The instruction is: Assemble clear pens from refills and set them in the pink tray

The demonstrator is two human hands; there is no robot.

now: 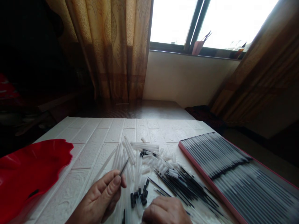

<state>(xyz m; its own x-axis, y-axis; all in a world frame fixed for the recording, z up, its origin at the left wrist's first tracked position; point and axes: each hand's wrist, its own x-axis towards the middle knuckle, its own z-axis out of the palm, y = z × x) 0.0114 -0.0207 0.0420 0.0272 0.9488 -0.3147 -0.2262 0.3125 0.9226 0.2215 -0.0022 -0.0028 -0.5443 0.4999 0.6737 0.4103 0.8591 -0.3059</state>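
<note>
My left hand pinches a thin dark pointed rod between thumb and fingers, its tip slanting up and to the right. Low in the view, my right hand is closed with its fingers curled under; what they hold, if anything, is hidden. Between the hands lie several short black caps. Beyond them is a loose heap of clear plastic tubes and short clear sleeves. Beside my right hand, a bundle of thin black rods lies on the table.
A pink-edged box at the right holds rows of grey sticks. At the left is a red scalloped tray with a small dark piece in it. The white brick-patterned tabletop ends before a dark surface, curtains and a window.
</note>
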